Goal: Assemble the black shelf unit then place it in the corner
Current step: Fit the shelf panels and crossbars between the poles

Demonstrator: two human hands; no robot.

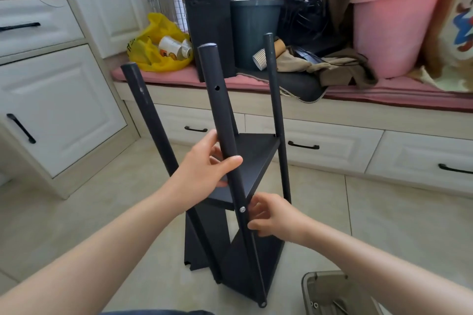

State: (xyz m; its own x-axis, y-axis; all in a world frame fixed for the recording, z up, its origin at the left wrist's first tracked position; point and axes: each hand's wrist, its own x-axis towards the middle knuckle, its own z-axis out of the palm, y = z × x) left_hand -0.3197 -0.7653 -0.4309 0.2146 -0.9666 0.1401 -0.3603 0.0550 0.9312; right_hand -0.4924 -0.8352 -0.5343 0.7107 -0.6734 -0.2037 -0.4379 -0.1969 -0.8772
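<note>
Black metal shelf unit [256, 156], 3 poles and triangular shelves, stands on beige tiled floor [384, 212] in front of white drawer bench [332, 120] with a pink cushion. Left hand [204, 169] grips black round front pole [220, 100] at middle-shelf level, fingers wrapped. Right hand [273, 217] pinches the same pole just beside small silver screw [242, 209], fingers curled. Grey plastic tray [307, 286] sits on the floor at lower right.

We see a home room, white cabinets [56, 110], window seat with pink cushion [384, 92], drawers [314, 146] beneath, pink tub [391, 33], household clutter, tiled floor [384, 212].
</note>
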